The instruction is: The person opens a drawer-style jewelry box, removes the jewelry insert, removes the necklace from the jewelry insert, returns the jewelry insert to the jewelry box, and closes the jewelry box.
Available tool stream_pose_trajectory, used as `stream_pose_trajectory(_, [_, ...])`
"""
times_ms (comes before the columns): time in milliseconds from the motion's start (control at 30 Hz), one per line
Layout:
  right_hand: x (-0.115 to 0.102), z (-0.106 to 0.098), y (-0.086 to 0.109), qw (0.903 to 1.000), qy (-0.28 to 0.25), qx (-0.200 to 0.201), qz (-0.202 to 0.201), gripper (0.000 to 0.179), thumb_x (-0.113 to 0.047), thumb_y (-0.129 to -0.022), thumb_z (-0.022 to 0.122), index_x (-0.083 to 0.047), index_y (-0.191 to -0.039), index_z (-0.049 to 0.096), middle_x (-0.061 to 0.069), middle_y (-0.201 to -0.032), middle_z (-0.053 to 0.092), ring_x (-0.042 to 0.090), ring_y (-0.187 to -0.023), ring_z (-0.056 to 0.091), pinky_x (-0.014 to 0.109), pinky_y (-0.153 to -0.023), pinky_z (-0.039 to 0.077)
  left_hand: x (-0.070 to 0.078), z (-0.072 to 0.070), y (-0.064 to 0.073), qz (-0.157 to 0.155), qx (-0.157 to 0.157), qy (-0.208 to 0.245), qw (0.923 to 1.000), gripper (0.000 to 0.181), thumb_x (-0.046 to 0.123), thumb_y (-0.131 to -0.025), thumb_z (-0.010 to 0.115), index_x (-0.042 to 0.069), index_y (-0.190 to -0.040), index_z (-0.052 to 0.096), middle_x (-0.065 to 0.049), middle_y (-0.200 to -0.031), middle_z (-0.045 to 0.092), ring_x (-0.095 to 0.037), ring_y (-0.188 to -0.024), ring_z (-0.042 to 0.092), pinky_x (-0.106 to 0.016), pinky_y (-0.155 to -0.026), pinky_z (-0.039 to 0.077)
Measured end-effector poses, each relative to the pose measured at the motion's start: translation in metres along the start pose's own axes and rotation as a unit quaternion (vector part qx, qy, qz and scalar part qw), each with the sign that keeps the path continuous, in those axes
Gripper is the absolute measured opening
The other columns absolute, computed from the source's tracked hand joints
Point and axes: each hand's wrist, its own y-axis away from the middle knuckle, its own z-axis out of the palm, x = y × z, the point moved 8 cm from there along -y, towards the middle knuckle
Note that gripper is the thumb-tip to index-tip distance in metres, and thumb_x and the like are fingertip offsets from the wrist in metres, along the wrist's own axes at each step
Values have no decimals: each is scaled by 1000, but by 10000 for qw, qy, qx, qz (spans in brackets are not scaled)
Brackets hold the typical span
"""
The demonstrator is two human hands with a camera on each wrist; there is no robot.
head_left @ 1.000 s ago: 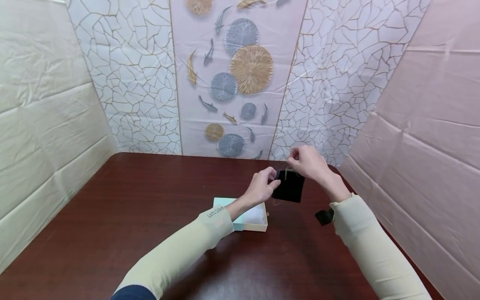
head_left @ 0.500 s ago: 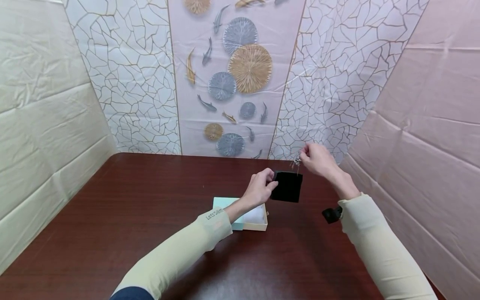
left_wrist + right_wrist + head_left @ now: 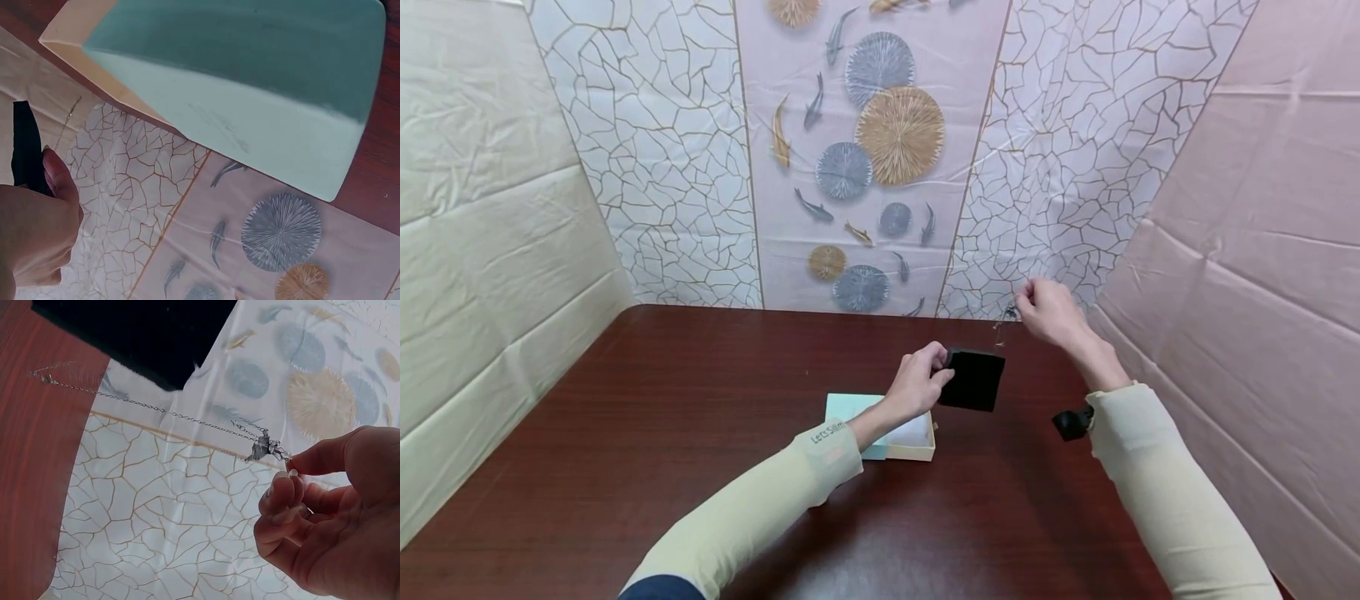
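In the head view my left hand [image 3: 917,382] pinches a black square pad [image 3: 976,383] by its left edge, thumb in front, above the table. The pad looks dark and soft in the right wrist view. Higher and to the right, my right hand [image 3: 1052,312] pinches a thin silver chain necklace [image 3: 140,404] between thumb and fingertips. A small dark silvery cluster [image 3: 264,447] hangs just below those fingertips. From it the chain runs down to a loose loop near the pad's edge. The curled remaining fingers of the right hand show in the right wrist view.
A turquoise and cream box [image 3: 912,454] lies on the dark brown table [image 3: 700,400], partly behind the left forearm; its white inside shows. The turquoise cover [image 3: 250,119] looms large in the left wrist view. A patterned cloth wall [image 3: 1037,167] stands behind the table.
My right hand has moved right and slightly up, drawing the necklace away from the pad it overlapped before. The left hand holds the pad almost still, slightly lower. The box has not moved.
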Motion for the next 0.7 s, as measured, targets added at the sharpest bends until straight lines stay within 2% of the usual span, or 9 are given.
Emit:
stream_pose_trajectory(367, [23, 3, -4, 9997, -157, 83, 178, 18, -13, -95, 46, 2, -91, 56, 17, -87, 58, 28, -77, 54, 38, -71, 44, -1, -4, 1, 8, 52, 72, 10000, 10, 8, -91, 63, 4, -100, 61, -10, -92, 68, -19, -83, 62, -26, -78, 49])
stream_pose_trajectory(700, [35, 5, -6, 9996, -45, 118, 266, 15, -11, -92, 45, 0, -92, 56, 19, -90, 60, 34, -85, 57, 46, -76, 45, -10, -18, -1, -162, 80, 84, 9998, 13, 10, -94, 60, 4, -105, 59, -12, -99, 67, -22, -91, 61, -30, -81, 49])
